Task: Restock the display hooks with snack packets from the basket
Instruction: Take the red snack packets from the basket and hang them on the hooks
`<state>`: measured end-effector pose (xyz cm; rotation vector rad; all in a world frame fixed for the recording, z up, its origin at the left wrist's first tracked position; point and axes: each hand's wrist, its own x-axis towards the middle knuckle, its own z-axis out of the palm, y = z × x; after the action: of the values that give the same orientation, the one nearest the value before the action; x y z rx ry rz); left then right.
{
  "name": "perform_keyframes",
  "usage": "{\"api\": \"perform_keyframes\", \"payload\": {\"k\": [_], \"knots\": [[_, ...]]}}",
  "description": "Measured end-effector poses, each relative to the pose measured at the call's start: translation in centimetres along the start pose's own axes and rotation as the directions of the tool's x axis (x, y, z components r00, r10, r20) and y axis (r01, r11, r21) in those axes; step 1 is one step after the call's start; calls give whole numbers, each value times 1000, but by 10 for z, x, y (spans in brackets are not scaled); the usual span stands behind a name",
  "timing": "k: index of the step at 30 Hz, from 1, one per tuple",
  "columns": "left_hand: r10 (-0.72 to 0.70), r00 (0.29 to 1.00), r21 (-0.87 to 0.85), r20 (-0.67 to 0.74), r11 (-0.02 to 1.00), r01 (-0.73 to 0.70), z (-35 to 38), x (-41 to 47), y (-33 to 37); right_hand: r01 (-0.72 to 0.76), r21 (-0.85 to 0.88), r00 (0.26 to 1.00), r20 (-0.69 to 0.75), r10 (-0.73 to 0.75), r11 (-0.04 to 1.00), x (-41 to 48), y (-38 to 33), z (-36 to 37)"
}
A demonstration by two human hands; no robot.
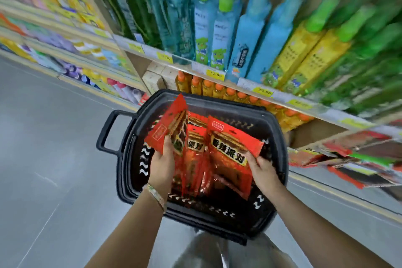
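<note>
Head view, lot one?
— Black plastic basket (127, 159), loop handle (106, 132) on its left side, over grey floor (54, 148), close before the shelving.

Contents?
— Red snack packets (193, 159), several, standing on edge inside the basket, lettered black and yellow.

Left hand?
— Left hand (162, 164) reaches into the basket, fingers curled round the leftmost packet (167, 130), which tilts left and rises above the rim. Bracelet (155, 196) at the wrist.

Right hand?
— Right hand (264, 172) pinches the right edge of the front packet (232, 150), label facing the camera.

Surroundings?
— Shelf (280, 94) carrying blue bottles (250, 50) and yellow bottles (291, 56) with green caps; orange-capped bottles (217, 90) beneath; yellow price tags (215, 75) along the edge. Blurred packets (339, 150) hang at lower right; hooks too smeared to make out.
</note>
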<state>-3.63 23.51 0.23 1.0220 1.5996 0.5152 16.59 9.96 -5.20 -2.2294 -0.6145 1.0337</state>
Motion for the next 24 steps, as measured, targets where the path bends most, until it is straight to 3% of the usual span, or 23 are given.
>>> {"api": "perform_keyframes", "payload": {"k": [2, 5, 11, 14, 17, 20, 24], "knots": [[132, 990, 93, 49, 986, -136, 2, -18, 17, 80, 26, 994, -77, -78, 996, -23, -6, -21], [253, 937, 122, 240, 950, -288, 13, -50, 40, 213, 121, 958, -220, -183, 970, -55, -11, -58], [505, 703, 15, 500, 807, -591, 71, -134, 84, 379, 192, 765, -615, -190, 905, -118, 11, -162], [601, 589, -29, 540, 713, -701, 121, -188, 101, 456, 171, 658, -725, -201, 873, -150, 34, -225], [642, 493, -105, 587, 664, -740, 172, -247, 110, 493, 119, 605, -759, -242, 862, -182, 66, -290], [672, 466, -169, 576, 655, -736, 215, -305, 119, 490, 43, 515, -820, -249, 870, -215, 98, -353], [768, 417, -237, 486, 575, -783, 264, -369, 140, 507, -42, 342, -907, -246, 861, -254, 124, -438]]}}
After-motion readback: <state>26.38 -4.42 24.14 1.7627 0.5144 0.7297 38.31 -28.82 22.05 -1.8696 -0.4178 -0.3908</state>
